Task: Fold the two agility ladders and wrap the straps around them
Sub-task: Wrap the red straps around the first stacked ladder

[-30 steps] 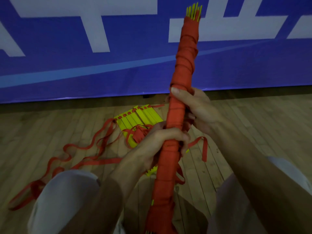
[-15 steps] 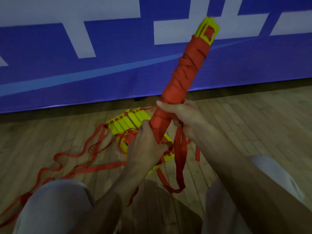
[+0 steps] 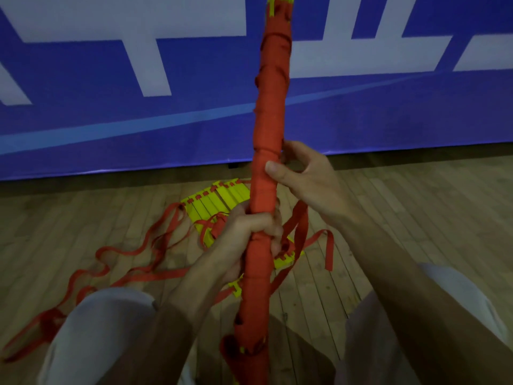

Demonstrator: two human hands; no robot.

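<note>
Here's the wrapped ladder (image 3: 270,129), standing nearly upright in the middle of the view, a long bundle bound in red strap from bottom to top, with a sliver of yellow rung peeking out at the very top edge of the picture. The left hand (image 3: 248,232) is clamped round it low down, fingers curled tight across the front. Above that, the right hand (image 3: 304,173) pinches the bundle, thumb flat on the red wrapping and fingers hooked round the far side. A strap tail (image 3: 301,226) hangs loose just right of the bundle, below the right hand, looping down past the left hand's knuckles; I cannot tell which hand, if either, has hold of it.

Behind the hands, the second ladder (image 3: 216,198) lies on the wooden floor (image 3: 402,218), its yellow rungs stacked side by side. Its loose straps (image 3: 125,252) trail off to the left in red curls across the boards. The person's knees (image 3: 105,329) in pale fabric frame the bottom corners, and a blue banner (image 3: 97,120) with white shapes runs along the back
</note>
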